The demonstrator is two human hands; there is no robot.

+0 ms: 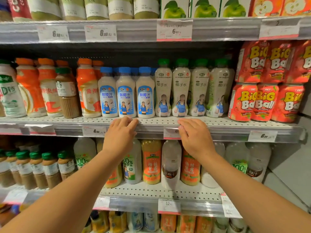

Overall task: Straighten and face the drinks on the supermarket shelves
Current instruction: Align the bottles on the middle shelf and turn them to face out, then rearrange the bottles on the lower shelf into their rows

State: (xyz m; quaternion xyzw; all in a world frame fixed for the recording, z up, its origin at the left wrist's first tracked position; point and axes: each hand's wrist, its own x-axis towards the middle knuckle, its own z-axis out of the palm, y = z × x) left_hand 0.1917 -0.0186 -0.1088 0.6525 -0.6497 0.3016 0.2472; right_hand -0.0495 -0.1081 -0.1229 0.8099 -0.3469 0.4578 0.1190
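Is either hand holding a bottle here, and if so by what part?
Nothing is held. The left hand and right hand hover open at the middle shelf's front edge, below the bottles.

three blue-capped bottles [126, 93], four green-capped bottles [190, 89]

Perforated white shelf [151, 122], blue-capped bottles [126, 93], green-capped bottles [180, 89], red cans [264, 101]

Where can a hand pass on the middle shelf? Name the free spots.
A bare strip of shelf runs before the blue-capped bottles and green-capped bottles; both hands hover there. Bottles stand packed, and red cans crowd the right end.
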